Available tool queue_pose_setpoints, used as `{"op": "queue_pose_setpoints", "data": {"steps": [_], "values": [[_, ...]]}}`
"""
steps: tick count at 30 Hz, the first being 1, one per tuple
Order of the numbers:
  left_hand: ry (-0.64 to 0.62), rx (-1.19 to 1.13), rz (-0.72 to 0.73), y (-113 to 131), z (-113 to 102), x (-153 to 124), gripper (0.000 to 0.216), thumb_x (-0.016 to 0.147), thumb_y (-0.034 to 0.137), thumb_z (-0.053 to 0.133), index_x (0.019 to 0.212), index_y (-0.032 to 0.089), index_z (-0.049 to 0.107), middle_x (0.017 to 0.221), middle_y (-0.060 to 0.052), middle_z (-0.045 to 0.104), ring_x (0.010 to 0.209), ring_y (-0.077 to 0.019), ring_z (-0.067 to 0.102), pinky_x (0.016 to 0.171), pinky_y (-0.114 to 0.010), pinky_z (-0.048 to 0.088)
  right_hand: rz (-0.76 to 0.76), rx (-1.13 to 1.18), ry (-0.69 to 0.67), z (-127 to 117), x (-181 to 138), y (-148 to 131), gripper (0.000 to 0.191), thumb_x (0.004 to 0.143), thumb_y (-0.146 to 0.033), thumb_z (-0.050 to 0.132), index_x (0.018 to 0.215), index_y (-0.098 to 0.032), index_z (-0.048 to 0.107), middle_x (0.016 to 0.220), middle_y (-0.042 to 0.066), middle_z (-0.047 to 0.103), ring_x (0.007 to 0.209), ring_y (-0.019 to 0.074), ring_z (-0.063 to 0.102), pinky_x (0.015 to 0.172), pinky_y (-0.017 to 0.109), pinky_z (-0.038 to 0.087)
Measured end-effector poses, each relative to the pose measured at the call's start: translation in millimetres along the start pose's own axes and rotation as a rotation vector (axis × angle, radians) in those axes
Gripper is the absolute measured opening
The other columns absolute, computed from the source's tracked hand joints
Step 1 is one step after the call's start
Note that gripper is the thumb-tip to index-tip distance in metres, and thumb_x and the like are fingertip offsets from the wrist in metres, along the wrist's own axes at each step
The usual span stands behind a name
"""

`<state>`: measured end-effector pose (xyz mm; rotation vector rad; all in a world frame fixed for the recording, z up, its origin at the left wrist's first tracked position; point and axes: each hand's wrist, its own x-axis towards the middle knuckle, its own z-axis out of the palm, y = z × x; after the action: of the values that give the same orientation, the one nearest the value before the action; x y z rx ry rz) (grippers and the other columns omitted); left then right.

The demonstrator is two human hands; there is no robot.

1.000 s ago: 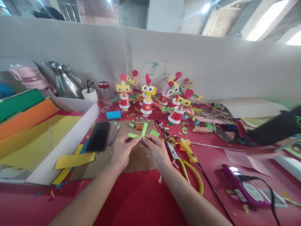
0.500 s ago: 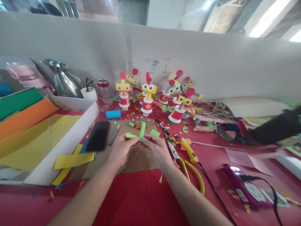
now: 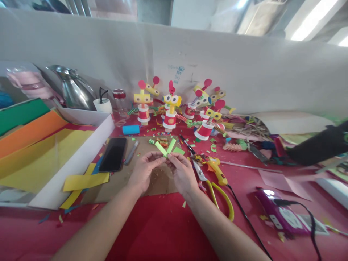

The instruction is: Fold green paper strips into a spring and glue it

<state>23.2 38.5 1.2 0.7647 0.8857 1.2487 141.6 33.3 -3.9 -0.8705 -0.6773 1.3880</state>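
Between my two hands is a light green paper strip (image 3: pixel 161 148), bent so that its two ends stand up in a V. My left hand (image 3: pixel 145 168) pinches it at the base of the V from the left. From the other side my right hand (image 3: pixel 181 170) grips the same base, fingertips close to the left ones. The fold itself is partly covered by my fingers. Just beyond the hands, folded striped paper springs (image 3: pixel 162 141) and a flat green paper piece (image 3: pixel 178 150) lie on a brown cardboard sheet (image 3: pixel 160 183).
A phone (image 3: pixel 113 154) and a grey pen (image 3: pixel 131 152) lie left. To the right are yellow-handled scissors (image 3: pixel 224 197), a black marker (image 3: pixel 187 144) and a yellow glue gun (image 3: pixel 217 170) with its cord. Several paper-cup figures (image 3: pixel 170 120) stand behind. A white box (image 3: pixel 73 165) holds coloured paper.
The green strip's ends have turned from a sideways and upright position into a V. Both hands have drawn closer together at the fold.
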Motion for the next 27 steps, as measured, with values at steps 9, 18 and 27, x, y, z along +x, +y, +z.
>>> {"op": "queue_pose_setpoints", "data": {"steps": [9, 18, 27], "values": [[0.098, 0.087, 0.127, -9.3, 1.8, -3.0, 0.028, 0.058, 0.023, 0.082, 0.084, 0.017, 0.073, 0.082, -0.004, 0.074, 0.078, -0.0168, 0.064, 0.077, -0.029, 0.047, 0.033, 0.136, 0.019, 5.9, -7.6, 6.1, 0.019, 0.062, -0.026, 0.079, 0.073, -0.020, 0.065, 0.068, -0.004, 0.063, 0.061, 0.0083, 0.055, 0.062, 0.022, 0.046], [0.065, 0.182, 0.121, 10.9, -1.4, -5.4, 0.016, 0.064, 0.025, 0.077, 0.078, 0.017, 0.076, 0.074, -0.004, 0.074, 0.072, -0.0153, 0.064, 0.073, -0.027, 0.048, -0.069, -0.005, -0.030, 11.1, -17.6, 9.3, 0.014, 0.071, -0.026, 0.073, 0.078, -0.020, 0.062, 0.073, -0.002, 0.067, 0.067, 0.0121, 0.061, 0.068, 0.026, 0.047], [0.029, 0.268, 0.102, 23.4, -17.6, 4.1, 0.022, 0.070, 0.029, 0.073, 0.089, 0.018, 0.076, 0.083, -0.005, 0.073, 0.070, -0.0144, 0.064, 0.067, -0.026, 0.050, -0.093, -0.360, -0.084, -7.2, -0.3, -15.6, 0.015, 0.077, -0.031, 0.063, 0.088, -0.022, 0.068, 0.086, 0.002, 0.068, 0.078, 0.0162, 0.062, 0.067, 0.026, 0.046]]}}
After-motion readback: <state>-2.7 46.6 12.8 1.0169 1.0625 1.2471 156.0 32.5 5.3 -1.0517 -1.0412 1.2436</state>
